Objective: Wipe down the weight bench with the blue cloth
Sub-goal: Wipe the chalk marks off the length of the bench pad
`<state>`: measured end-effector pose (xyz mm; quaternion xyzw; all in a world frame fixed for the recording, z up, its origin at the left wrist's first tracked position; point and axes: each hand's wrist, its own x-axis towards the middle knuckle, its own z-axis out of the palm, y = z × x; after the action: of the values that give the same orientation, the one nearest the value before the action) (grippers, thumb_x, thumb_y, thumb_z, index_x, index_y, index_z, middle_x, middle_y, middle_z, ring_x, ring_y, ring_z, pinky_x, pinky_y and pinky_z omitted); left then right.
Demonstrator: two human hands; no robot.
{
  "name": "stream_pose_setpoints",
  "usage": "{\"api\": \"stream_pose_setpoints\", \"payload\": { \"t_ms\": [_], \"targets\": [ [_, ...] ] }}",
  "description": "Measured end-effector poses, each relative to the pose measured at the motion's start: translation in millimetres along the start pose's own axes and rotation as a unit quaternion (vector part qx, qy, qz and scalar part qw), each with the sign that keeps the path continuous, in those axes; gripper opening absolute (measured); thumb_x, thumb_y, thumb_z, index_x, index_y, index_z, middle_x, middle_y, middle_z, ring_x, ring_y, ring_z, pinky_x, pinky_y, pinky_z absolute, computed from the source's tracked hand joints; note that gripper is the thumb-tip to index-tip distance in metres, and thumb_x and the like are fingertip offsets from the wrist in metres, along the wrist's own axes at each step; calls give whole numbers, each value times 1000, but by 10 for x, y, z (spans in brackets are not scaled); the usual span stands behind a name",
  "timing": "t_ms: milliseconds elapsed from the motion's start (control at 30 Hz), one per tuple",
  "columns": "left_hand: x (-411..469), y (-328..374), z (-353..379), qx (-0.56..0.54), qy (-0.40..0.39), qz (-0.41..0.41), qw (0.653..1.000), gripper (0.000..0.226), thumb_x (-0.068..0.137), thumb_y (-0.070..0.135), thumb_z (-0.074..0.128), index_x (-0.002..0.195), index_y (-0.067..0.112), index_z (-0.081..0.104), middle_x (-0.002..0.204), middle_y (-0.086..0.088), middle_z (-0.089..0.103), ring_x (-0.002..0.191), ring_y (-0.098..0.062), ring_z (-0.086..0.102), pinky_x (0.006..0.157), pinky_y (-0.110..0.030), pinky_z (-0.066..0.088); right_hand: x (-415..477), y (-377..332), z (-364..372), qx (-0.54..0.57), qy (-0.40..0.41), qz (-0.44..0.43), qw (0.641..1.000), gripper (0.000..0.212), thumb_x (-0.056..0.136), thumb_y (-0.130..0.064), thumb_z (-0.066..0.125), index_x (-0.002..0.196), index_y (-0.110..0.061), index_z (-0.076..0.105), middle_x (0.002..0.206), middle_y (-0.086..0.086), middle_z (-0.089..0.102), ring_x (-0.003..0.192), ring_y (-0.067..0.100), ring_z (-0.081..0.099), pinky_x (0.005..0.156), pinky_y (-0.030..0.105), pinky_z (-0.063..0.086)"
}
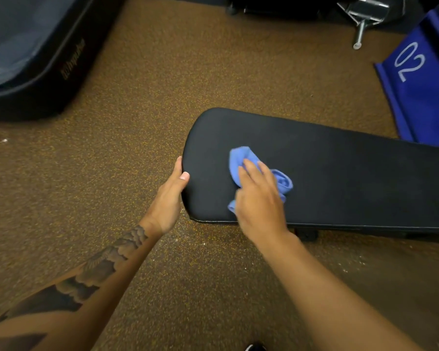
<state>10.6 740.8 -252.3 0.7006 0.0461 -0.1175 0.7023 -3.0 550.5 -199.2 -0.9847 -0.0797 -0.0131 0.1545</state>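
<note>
Left hand (169, 198) grips bench (340, 173), right hand (260, 203) presses cloth (240, 158).

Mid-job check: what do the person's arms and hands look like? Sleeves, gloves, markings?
Both forearms are bare, with no sleeves in view. The left forearm carries a dark grey cloud-pattern tattoo from the wrist upward; the right forearm shows none. Neither left hand nor right hand wears gloves.

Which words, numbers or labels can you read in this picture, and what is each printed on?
"02", white, turned sideways, on the blue panel.
Gold lettering on the black equipment frame: too blurred to read.
No text shows on the weight bench or the blue cloth.
</note>
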Motion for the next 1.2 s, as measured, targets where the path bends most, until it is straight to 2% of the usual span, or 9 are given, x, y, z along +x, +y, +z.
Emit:
{"api": "stream_pose_setpoints", "payload": {
  "t_ms": [200,367,533,667,800,867,933,1033,1200],
  "targets": [
    [17,2,30,4,16,-8,1000,51,91,46,42,133,18,48,133,-4,55,121,-13,49,113,-44,30,-71,-816,336,28,12,-71,997,50,79,-7,64,127,4,54,134,15,53,131,37,40,104,54,35],
    [4,60,41,-6,13,10,1000,59,93,41,39,147,17,31,147,3,43,137,-10,36,116,-36,22,-675,-331,130,-20,-28,-159,987,53,78,-7,49,130,-1,54,140,12,51,132,35,42,104,50,39],
    [-19,89,21,34,-7,12,999,66,91,47,36,150,21,22,150,15,35,139,0,26,119,-36,16,-615,337,-100,-63,-15,-70,995,56,79,-8,44,134,2,49,143,15,46,134,38,37,107,51,35],
    [4,40,2,41,-9,9,999,66,90,50,37,150,25,23,150,17,35,139,1,26,119,-39,16,-127,99,16,-1,53,18,998,46,75,2,52,120,6,58,134,20,53,125,44,45,101,52,42],
    [13,3,31,45,1,39,998,55,91,43,37,144,27,30,147,14,40,138,-4,32,118,-39,18,40,-506,211,36,61,-30,997,48,78,-4,34,116,6,60,129,21,57,123,44,47,101,52,42],
    [27,-10,65,55,6,43,998,52,92,43,35,142,30,32,145,18,41,135,-1,34,117,-39,20,-107,-606,252,38,37,-73,996,46,82,-3,38,124,7,56,134,20,53,129,42,41,104,55,39],
    [15,1,87,46,14,46,998,45,93,41,34,137,38,36,138,25,47,131,3,39,114,-35,24,-315,-444,215,13,21,-101,995,47,84,-4,43,129,4,53,138,17,50,132,40,39,107,51,36],
    [12,-19,74,38,10,42,998,53,93,45,37,144,33,33,145,16,43,136,-5,35,116,-41,21,-532,61,68,-63,-15,-124,990,52,82,-8,48,134,-1,49,144,12,45,135,38,35,110,47,32],
    [9,-35,48,85,33,18,996,73,88,56,35,151,26,17,154,16,25,140,6,19,119,-39,14,-71,496,-45,-67,23,-30,997,47,83,-11,36,123,2,57,137,16,52,124,43,46,102,47,39]
  ]
}}
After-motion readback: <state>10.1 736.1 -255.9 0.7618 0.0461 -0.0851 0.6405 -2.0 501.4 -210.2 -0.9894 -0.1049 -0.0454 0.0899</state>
